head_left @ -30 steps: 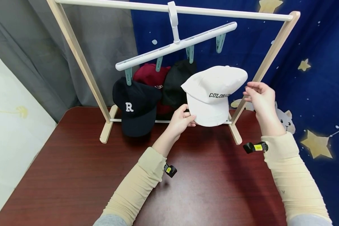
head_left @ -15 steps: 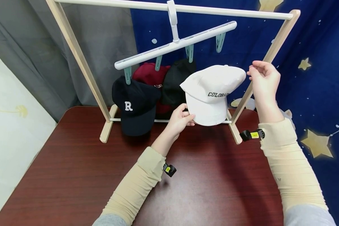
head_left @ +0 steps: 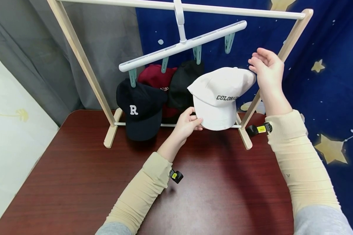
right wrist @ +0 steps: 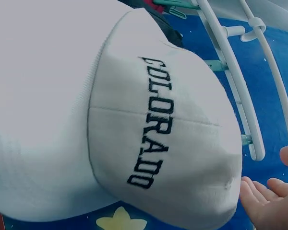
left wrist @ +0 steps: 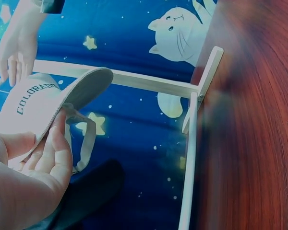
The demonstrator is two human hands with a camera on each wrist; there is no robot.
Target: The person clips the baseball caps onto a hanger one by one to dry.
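Observation:
A white cap lettered "COLORADO" is held up under the right half of the tilted white hanger. My left hand pinches the side edge of its brim, thumb on top and fingers beneath, as the left wrist view also shows. My right hand is raised beside the crown, fingers loosely bent and holding nothing; whether a fingertip touches the crown cannot be told. Above the cap hangs a teal clip at the hanger's right end. A strap loop dangles behind the brim.
A navy cap with a white R, a maroon cap and a black cap hang from the other clips. The wooden rack stands on the dark red table, before curtains.
My right hand has risen from beside the crown's lower right to its upper right, then shifted slightly left. My left hand and the white cap have stayed nearly still.

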